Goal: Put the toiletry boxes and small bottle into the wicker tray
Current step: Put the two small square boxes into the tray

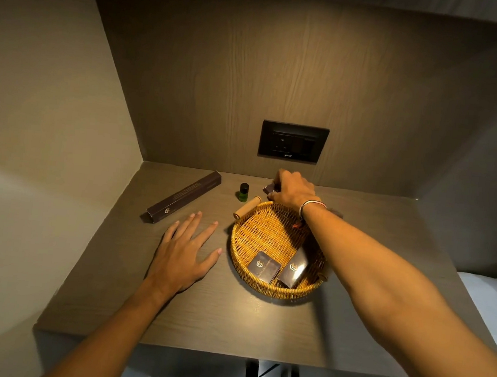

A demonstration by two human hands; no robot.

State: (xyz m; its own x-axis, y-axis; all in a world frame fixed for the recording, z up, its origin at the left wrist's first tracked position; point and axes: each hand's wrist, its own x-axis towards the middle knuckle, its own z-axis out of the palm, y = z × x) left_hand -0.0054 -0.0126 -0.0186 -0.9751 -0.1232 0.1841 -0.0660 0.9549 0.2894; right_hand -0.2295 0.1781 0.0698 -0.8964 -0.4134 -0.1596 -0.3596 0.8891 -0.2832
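Observation:
A round wicker tray with wooden handles sits on the shelf, holding two dark boxes, a square box and a narrower box, at its near side. Behind the tray's far rim my right hand is closed around a small dark box, mostly hidden by my fingers. A small green bottle with a black cap stands upright left of that hand. A long dark box lies diagonally at the far left. My left hand rests flat on the shelf, fingers spread, left of the tray.
The brown shelf is boxed in by a wall on the left and a wood-grain back panel with a black socket plate. The shelf's front edge runs near the bottom, with dark hooks below it.

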